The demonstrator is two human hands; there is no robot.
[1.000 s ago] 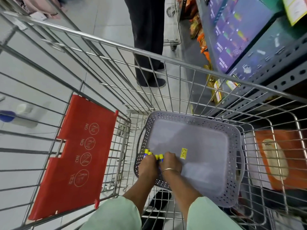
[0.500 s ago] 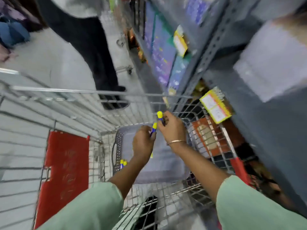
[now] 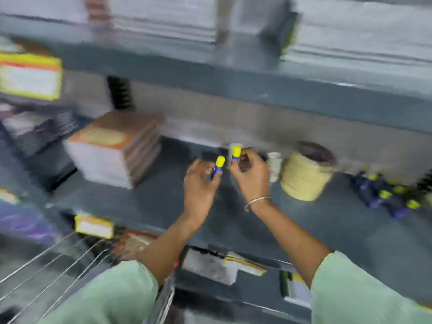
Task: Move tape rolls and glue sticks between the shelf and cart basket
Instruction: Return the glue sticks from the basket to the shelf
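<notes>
Hands [image 3: 228, 181] gripping glue sticks [image 3: 217, 168], labels (blurred) unreadable

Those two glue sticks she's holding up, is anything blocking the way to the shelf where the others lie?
Nothing visible does. The left hand and right hand each hold a glue stick over bare shelf. The twine roll stands between them and the glue-stick pile.

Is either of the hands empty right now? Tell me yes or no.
No: the left hand grips one glue stick and the right hand grips another glue stick, above the shelf.
</notes>
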